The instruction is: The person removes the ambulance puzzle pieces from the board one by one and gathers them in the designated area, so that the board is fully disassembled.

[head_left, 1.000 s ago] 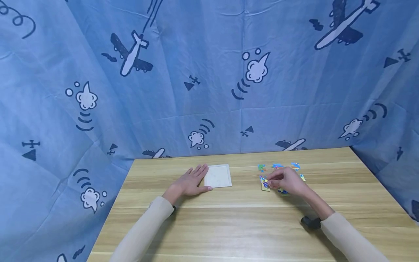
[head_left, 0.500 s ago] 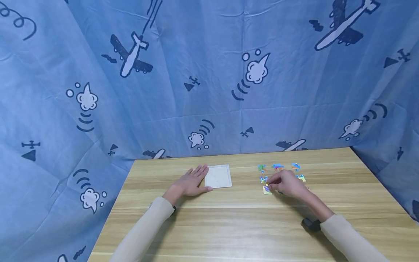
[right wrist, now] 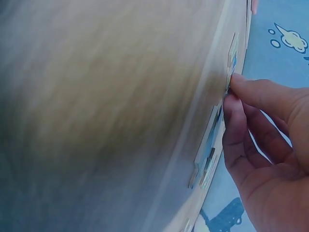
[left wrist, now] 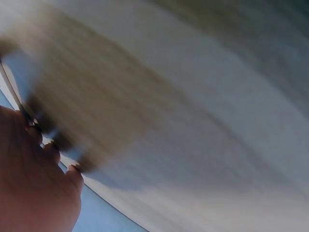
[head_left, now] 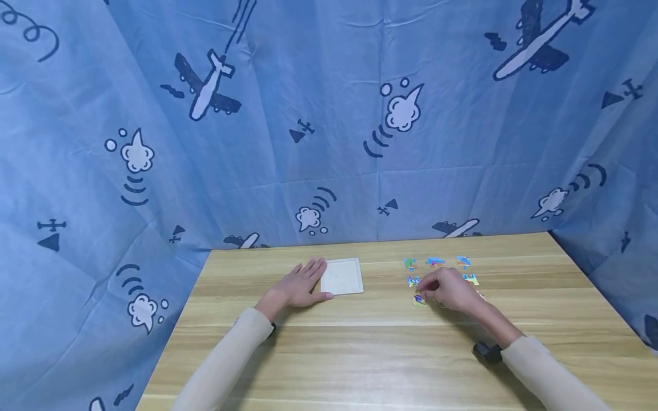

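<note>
My left hand (head_left: 298, 286) rests flat on the table, fingers spread. Its fingertips and thumb touch the left side of a shallow white square puzzle tray (head_left: 343, 277). On the right, my right hand (head_left: 449, 290) pinches a small yellow and purple puzzle piece (head_left: 418, 302) at the tabletop, between thumb and index finger. In the right wrist view that puzzle piece (right wrist: 233, 54) appears edge-on at the fingertips. Other pieces lie around this hand: a green one (head_left: 410, 263), a blue and red one (head_left: 435, 261), and several more, some partly hidden beneath the hand.
A wooden table (head_left: 329, 354) carries everything. Behind it and at both sides hangs a blue curtain (head_left: 339, 142) printed with airplanes. A blue and orange puzzle piece (head_left: 463, 261) and a yellow and blue puzzle piece (head_left: 470, 279) lie at the right of the group.
The pinched puzzle piece has shifted slightly toward me, apart from the piece behind it. My right hand moved a little the same way. The left hand and tray stayed put.
</note>
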Demonstrator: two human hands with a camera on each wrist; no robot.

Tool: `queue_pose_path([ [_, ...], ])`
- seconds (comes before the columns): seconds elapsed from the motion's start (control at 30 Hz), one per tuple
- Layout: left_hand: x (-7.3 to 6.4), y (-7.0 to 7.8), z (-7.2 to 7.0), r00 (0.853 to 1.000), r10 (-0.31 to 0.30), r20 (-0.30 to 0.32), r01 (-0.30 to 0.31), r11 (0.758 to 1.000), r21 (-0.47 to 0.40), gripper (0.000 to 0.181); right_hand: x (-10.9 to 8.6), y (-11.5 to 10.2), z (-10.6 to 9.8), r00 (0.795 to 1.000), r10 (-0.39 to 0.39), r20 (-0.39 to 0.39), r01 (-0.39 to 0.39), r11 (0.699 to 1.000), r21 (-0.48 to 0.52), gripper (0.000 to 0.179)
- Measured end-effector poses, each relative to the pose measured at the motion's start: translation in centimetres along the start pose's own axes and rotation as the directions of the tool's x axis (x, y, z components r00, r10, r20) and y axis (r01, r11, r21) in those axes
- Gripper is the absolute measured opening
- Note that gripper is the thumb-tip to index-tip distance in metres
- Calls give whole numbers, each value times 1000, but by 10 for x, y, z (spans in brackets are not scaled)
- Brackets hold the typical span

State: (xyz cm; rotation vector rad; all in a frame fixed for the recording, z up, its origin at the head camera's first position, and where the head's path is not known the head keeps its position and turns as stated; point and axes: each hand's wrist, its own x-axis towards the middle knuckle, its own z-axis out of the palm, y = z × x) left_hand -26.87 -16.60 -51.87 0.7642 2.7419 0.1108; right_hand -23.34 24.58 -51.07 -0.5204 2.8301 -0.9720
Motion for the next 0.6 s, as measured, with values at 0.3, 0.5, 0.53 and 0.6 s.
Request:
queue_pose_path([
  [0.3,3,2,-1,1000,1,-9,-1,1000,-6,96,1,1,-5,1000,-6,11,6,1000,12,12],
  [0.5,2,4,-5,1000,3,-24,-4,998,-68,101,1,-1,-26,995,-27,-93,29,999,24,12],
  [0.53,1,4,-6,1000,-2,-28,0,996,-85,102,1,-1,-32,992,-29,-125,31,999,15,16],
  [0.6,-1,2,-9,999,-12,-46,7,993,-118,104,1,-2,-44,981,-39,-190,38,999,-9,25],
])
